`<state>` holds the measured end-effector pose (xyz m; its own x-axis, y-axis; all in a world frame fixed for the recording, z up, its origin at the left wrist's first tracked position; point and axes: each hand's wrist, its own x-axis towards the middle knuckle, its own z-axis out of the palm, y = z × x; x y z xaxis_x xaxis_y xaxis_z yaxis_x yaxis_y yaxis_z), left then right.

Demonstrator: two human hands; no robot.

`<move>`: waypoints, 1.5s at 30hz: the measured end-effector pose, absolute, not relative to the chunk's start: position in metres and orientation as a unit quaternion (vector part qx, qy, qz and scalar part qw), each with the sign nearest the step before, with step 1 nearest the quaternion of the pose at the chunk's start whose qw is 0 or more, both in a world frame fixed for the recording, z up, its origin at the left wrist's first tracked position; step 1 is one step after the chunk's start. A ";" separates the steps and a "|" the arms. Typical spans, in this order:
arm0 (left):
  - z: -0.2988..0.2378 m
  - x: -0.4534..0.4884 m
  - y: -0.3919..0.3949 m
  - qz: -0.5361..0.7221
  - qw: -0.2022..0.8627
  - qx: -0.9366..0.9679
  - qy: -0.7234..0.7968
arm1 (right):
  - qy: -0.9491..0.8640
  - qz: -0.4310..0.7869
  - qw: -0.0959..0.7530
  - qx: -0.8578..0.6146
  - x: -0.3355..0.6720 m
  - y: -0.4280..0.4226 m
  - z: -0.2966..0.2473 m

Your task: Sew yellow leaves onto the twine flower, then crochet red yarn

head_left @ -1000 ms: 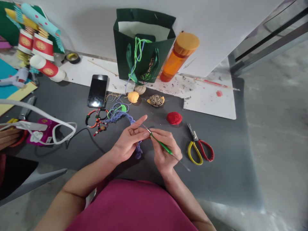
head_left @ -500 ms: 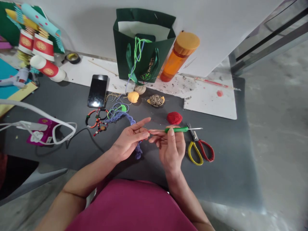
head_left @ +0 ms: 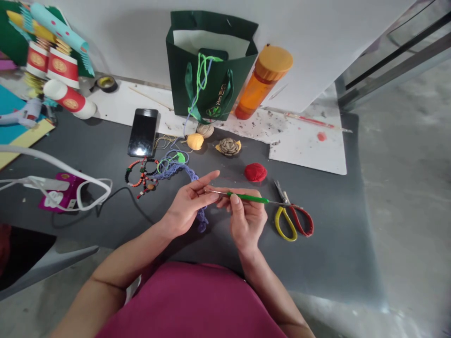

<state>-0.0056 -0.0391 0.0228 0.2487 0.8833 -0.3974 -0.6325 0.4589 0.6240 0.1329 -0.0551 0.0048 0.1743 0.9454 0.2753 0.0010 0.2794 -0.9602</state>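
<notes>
The right hand point(head_left: 248, 223) has turned the green-handled hook point(head_left: 248, 198) and slid it leftward: half a second ago the handle lay further to the right, just below the red yarn ball, and now it sits lower, its slim metal tip up against the fingers of the left hand point(head_left: 186, 206). I take this as the hook being brought back to the held spot, so the work seems to be partway through a small, repeated motion there. The right hand pinches the handle between thumb and fingers, the hook's far end reaching out to the right over the pivot of the scissors point(head_left: 303, 220), which lie just beside that hand on the desk point(head_left: 334, 253). The left hand has its thumb pressed to curled fingers, index finger raised, apparently on a bit of red yarn point(head_left: 229, 179), though what sits in the pinch is too small to be sure of; its grip looks unchanged. A faint red strand runs beyond the hands toward the red yarn ball point(head_left: 255, 172), which rests just past the right hand. Purple crochet work point(head_left: 201, 219) shows behind and below the left hand, and the beaded bracelets point(head_left: 143, 172) lie to that hand's left, apart from it.
</notes>
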 end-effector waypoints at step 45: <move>0.029 -0.014 -0.039 0.498 0.768 0.238 0.325 | -0.558 0.430 0.588 -0.397 0.131 -0.063 0.001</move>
<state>-0.0138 -0.0388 0.0287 0.2916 0.9199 -0.2621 -0.6105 0.3899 0.6894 0.1309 -0.0634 0.0013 0.0076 0.9492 0.3147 -0.0621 0.3145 -0.9472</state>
